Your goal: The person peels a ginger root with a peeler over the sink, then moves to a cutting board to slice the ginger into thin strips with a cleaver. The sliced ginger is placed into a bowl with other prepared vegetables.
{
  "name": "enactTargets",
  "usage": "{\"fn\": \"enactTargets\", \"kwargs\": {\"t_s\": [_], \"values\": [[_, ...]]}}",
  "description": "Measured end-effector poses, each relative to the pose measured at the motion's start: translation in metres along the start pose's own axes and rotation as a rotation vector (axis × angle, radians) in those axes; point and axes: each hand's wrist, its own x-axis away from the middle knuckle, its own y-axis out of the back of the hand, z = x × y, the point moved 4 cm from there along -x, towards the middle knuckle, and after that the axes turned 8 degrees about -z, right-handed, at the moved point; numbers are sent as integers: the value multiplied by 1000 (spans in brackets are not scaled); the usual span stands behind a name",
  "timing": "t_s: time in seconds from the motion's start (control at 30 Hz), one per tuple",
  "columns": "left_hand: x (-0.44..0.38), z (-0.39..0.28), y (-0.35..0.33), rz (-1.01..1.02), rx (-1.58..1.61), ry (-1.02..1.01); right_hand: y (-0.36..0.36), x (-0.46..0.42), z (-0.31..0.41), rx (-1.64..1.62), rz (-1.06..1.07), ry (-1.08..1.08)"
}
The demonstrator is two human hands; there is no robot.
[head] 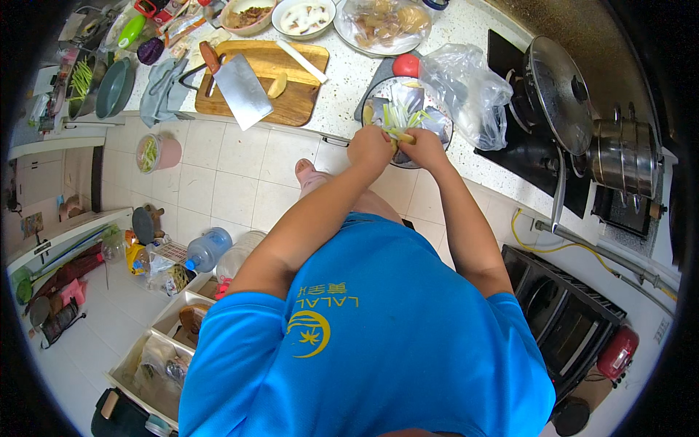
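Both my hands meet over the near rim of a plate [446, 143] at the counter's edge. My left hand [373, 146] pinches a pale yellow slice, perhaps ginger, and my right hand [423, 147] pinches another slice [406, 139] beside it. On the plate lie silvery-grey pieces [413, 98], possibly fish, topped with shredded scallion [401, 116]. Left of it, a wooden cutting board [297, 116] bears a cleaver [243, 90], a chunk of what seems to be ginger [277, 86] and a white stalk [301, 61].
A tomato [406, 65] and a clear plastic bag [475, 104] touch the plate's far side. The stove holds a lidded pan [557, 93], its handle jutting over the counter edge, and a steel steamer [622, 158]. Bowls [303, 19] line the back; a pink bin [170, 152] stands below.
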Motion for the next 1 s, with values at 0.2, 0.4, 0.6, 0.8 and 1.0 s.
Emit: {"fn": "enactTargets", "kwargs": {"t_s": [0.2,0.4,0.6,0.8,1.0], "values": [[0,-6,-8,-30,-24,30,0,1,1,-12,10,6],[1,-9,-15,16,-183,-96,0,1,3,2,7,27],[4,-12,-21,113,-391,-424,-2,2,0,9,30,38],[7,-14,2,10,-296,-578,0,6,-10,-228,-15,-58],[-23,2,55,-26,98,-355,25,34,-19,-1336,106,-416]]}}
